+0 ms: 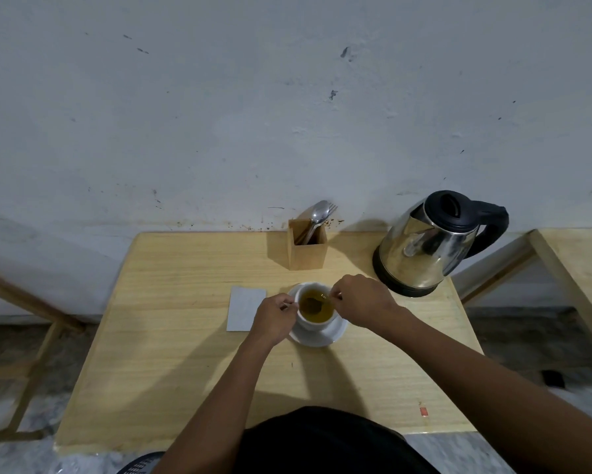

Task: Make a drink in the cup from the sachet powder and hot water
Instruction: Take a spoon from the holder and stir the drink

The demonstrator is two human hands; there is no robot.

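Wooden worktop (pixel 191 354) against a wall, steel kettle (pixel 431 244) at back right, wooden cutlery box (pixel 306 249) behind the cup. Grey flat sachet-like packet (pixel 243 307) lies left of the saucer (pixel 325 336). White cup (pixel 310 323) sits on the saucer mid-worktop, filled with yellow-green liquid, a dark clump floating in it. Ceramic: rigid, breakable, likely hot and sloshy; best steadied at the outer wall or handle, low. Left hand (pixel 274 318) rests against the cup's left side, fingers (pixel 289 307) pinched shut on something thin, can't tell what. Right hand (pixel 363 299) reaches over the rim from the right, fingers closed on a thin spoon handle (pixel 328 297), wrist angled down. Looks like stirring.
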